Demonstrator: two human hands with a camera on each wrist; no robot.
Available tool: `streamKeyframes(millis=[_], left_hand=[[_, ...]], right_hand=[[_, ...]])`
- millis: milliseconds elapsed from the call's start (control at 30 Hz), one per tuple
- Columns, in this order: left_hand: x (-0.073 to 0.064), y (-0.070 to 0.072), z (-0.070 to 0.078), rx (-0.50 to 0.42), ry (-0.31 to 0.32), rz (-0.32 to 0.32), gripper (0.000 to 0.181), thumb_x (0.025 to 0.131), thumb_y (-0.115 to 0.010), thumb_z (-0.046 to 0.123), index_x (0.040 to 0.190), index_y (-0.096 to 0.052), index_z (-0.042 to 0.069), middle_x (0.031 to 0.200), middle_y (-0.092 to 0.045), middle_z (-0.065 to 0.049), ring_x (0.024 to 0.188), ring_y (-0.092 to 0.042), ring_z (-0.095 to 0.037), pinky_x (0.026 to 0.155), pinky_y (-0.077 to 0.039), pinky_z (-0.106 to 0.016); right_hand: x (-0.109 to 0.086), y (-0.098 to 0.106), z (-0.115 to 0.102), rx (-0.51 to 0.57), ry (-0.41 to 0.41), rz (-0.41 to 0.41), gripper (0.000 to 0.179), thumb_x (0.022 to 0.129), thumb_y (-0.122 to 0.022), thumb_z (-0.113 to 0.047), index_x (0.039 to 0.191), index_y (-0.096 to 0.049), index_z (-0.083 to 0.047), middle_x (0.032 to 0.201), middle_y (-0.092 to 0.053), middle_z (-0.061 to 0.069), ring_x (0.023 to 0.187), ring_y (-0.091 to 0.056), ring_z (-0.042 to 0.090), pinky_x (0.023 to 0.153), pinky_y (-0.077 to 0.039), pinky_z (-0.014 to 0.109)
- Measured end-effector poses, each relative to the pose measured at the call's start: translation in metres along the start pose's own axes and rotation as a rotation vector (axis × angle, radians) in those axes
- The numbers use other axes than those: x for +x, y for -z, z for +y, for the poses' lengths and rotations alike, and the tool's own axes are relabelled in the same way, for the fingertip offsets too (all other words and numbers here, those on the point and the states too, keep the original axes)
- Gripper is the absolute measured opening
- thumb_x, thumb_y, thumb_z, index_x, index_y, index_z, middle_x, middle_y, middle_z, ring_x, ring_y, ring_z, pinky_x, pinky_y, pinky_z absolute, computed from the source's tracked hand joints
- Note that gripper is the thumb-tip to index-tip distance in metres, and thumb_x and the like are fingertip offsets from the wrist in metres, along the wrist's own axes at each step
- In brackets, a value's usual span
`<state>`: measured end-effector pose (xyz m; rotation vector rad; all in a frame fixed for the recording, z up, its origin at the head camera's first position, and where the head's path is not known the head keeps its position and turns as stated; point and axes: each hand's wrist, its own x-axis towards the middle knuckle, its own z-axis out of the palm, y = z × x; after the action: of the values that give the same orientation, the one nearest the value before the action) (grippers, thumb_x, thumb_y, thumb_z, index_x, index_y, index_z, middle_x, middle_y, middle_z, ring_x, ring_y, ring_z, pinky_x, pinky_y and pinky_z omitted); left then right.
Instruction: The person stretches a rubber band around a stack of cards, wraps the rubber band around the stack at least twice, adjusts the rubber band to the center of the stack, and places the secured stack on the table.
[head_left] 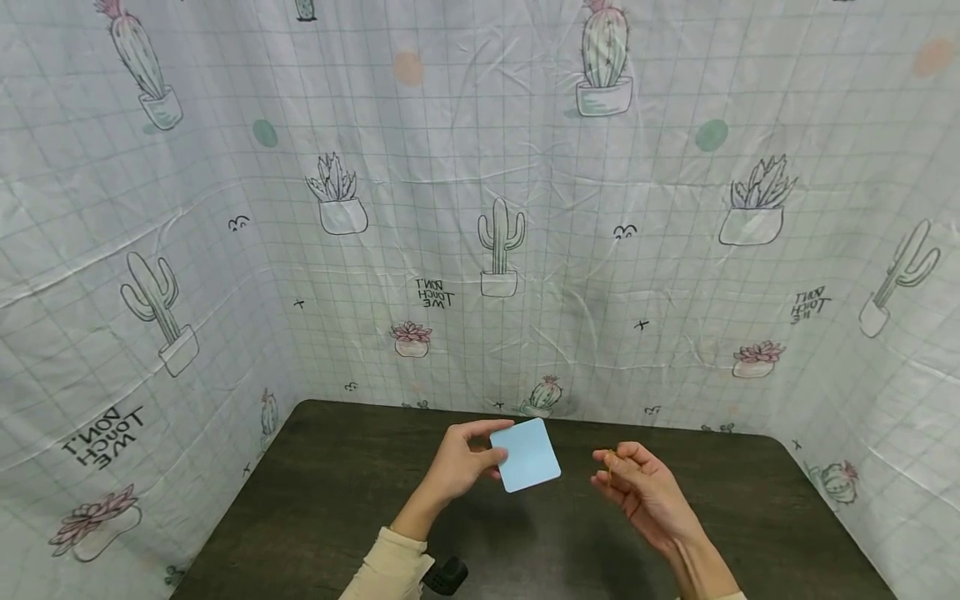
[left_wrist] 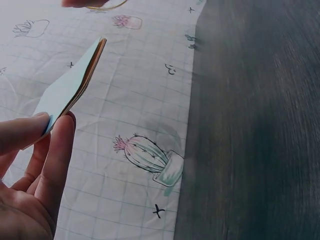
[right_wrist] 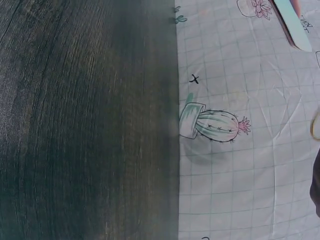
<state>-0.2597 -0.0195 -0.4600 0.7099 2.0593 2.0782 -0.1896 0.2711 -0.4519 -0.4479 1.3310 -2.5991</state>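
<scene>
My left hand [head_left: 459, 462] grips a stack of square light-blue cards [head_left: 527, 457] with rounded corners, thumb on the upper face and fingers beneath. Seen edge-on in the left wrist view, the stack [left_wrist: 70, 82] shows several thin layers with brownish edges. To the right of it, my right hand [head_left: 651, 496] pinches a thin yellow-orange rubber band [head_left: 610, 468] between thumb and fingers. A gap separates this hand from the cards. Part of the band [left_wrist: 117, 6] hangs as a loop at the top of the left wrist view. Both hands are raised above the table.
A dark wood-grain table [head_left: 337, 492] lies below the hands. Behind it and along both sides hangs a white gridded curtain [head_left: 525, 333] printed with cacti. A black device [head_left: 446, 575] is at the left wrist, beside the cream sleeve [head_left: 390, 567].
</scene>
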Motion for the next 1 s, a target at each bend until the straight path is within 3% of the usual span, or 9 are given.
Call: streamKeyframes(millis=[133,367,733,1000], left_hand=[[0.000,-0.003,0.005,-0.015,-0.007,-0.011,0.043,0.090,-0.070,-0.008,0.131,-0.065,-0.001,0.089,-0.058,-0.012,0.068,-0.068,-0.022,0.062,-0.061,-0.040],[0.000,-0.006,0.011,-0.016,-0.022,0.014,0.041,0.088,-0.070,-0.010,0.128,-0.066,-0.002,0.090,-0.058,-0.012,0.061,-0.064,-0.016,0.056,-0.058,-0.028],[-0.001,-0.005,0.010,-0.011,-0.027,0.054,0.037,0.087,-0.072,-0.009,0.123,-0.068,-0.002,0.090,-0.059,-0.010,0.061,-0.063,-0.018,0.054,-0.058,-0.030],[-0.004,-0.003,0.010,0.014,-0.010,0.074,0.037,0.087,-0.073,-0.008,0.123,-0.069,0.000,0.090,-0.061,-0.010,0.062,-0.066,-0.023,0.055,-0.058,-0.029]], right_hand=[[-0.001,-0.004,-0.001,-0.039,0.021,0.035,0.033,0.108,-0.040,-0.001,0.096,-0.068,-0.013,0.102,-0.074,0.003,0.087,-0.073,0.011,0.089,-0.057,0.033],[-0.004,-0.006,-0.001,-0.069,0.020,0.023,0.034,0.110,-0.040,-0.010,0.104,-0.074,-0.012,0.106,-0.074,0.004,0.092,-0.073,0.017,0.091,-0.056,0.037],[-0.005,-0.004,0.002,-0.116,0.009,-0.024,0.035,0.111,-0.037,-0.011,0.116,-0.071,-0.010,0.119,-0.071,0.008,0.111,-0.068,0.026,0.097,-0.052,0.044],[-0.004,-0.002,0.008,-0.226,-0.031,0.036,0.029,0.109,-0.044,-0.007,0.122,-0.069,-0.012,0.125,-0.069,0.006,0.121,-0.062,0.028,0.101,-0.048,0.048]])
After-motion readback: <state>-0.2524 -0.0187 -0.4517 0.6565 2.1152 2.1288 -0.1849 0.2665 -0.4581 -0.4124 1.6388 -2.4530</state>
